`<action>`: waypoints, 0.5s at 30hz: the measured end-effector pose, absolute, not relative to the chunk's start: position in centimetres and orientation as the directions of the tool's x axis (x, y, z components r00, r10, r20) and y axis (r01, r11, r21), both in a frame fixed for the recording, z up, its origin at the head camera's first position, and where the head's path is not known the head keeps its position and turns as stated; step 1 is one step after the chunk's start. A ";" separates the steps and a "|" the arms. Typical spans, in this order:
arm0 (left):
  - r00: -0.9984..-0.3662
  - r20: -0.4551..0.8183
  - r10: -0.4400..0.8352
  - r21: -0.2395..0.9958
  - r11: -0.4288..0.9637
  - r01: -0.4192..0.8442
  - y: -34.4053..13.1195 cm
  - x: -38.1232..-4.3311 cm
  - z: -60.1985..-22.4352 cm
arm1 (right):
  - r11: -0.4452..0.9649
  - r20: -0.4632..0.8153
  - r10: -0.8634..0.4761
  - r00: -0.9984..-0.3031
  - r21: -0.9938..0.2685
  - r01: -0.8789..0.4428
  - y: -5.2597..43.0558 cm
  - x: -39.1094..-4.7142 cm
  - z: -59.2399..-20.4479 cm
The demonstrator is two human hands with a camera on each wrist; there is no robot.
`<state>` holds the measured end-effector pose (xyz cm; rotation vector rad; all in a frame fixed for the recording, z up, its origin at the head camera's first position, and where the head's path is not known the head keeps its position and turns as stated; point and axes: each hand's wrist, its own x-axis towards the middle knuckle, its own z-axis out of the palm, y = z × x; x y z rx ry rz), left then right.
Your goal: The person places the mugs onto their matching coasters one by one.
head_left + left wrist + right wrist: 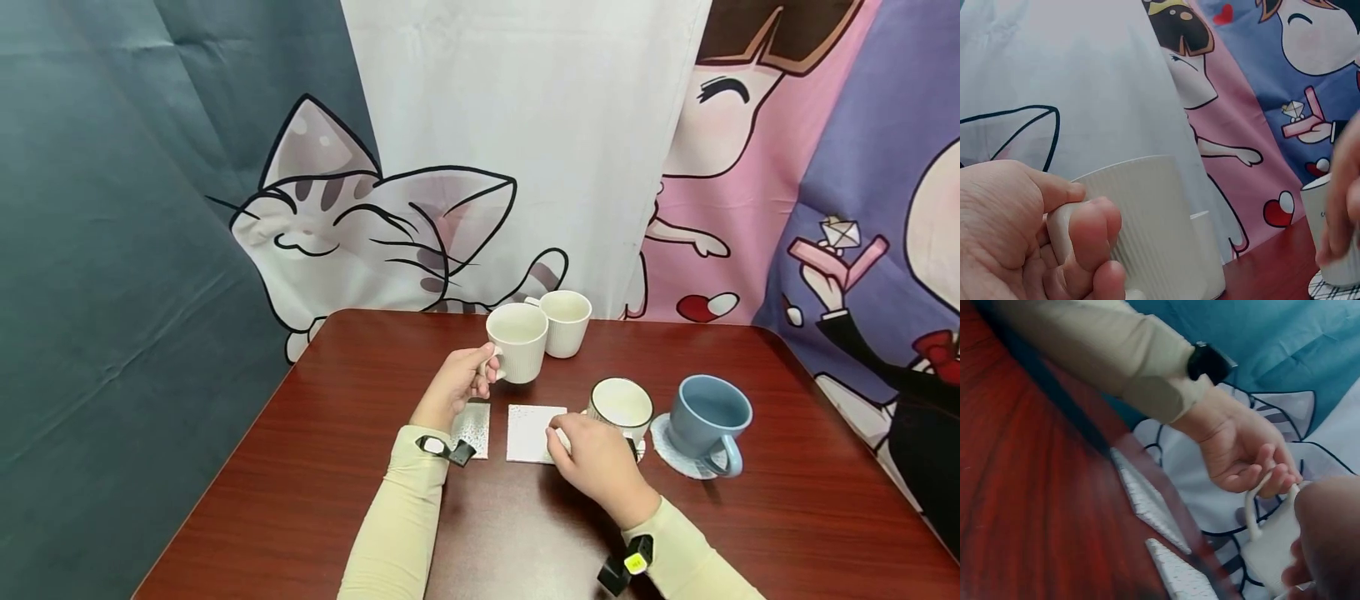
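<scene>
My left hand [465, 383] grips the handle of a white ribbed mug [522, 346], its thumb on top in the left wrist view. The mug is upright at the back of the table and overlaps a second white mug [568, 323] behind it. My right hand [600, 462], blurred in the left wrist view, hangs with loosely bent fingers in front of a white mug with a dark rim [621, 398]. That mug stands on a checked coaster [1335, 289], and the hand hides part of it.
Two speckled square coasters lie mid-table, a left one [474, 429] and a right one [528, 433]. To the right, a blue mug [708, 412] stands on a pale round coaster [686, 462]. A cartoon-printed cloth [540, 125] hangs behind the brown table [285, 500].
</scene>
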<state>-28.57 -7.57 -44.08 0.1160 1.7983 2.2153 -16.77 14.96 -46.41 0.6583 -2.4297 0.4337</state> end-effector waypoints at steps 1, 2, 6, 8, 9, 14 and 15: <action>-0.955 -0.117 0.274 0.969 -0.178 -0.170 -7.7 -28.5 -44.1 | 0.837 0.581 -0.347 -0.736 -0.162 -0.523 14.8 -16.7 -46.6; -0.953 -0.117 0.280 0.970 -0.173 -0.170 -7.8 -28.5 -44.1 | 0.846 0.553 -0.338 -0.762 -0.177 -0.504 14.7 -16.6 -46.9; -0.947 -0.101 0.304 0.972 -0.172 -0.158 -8.1 -28.6 -44.1 | 0.869 0.450 -0.313 -0.837 -0.220 -0.443 14.2 -16.2 -47.5; -0.944 -0.091 0.318 0.973 -0.173 -0.152 -8.3 -28.6 -44.1 | 0.874 0.419 -0.318 -0.851 -0.219 -0.434 14.1 -16.0 -47.8; -0.942 -0.086 0.326 0.974 -0.173 -0.149 -8.4 -28.5 -44.0 | 0.875 0.408 -0.323 -0.854 -0.214 -0.434 14.0 -15.9 -48.0; -0.928 -0.077 0.366 0.972 -0.180 -0.151 -8.5 -28.1 -43.7 | 0.868 0.422 -0.370 -0.828 -0.161 -0.470 14.5 -15.7 -48.7; -0.925 -0.075 0.373 0.970 -0.186 -0.154 -8.5 -28.1 -43.6 | 0.864 0.433 -0.381 -0.817 -0.148 -0.481 14.6 -15.6 -48.8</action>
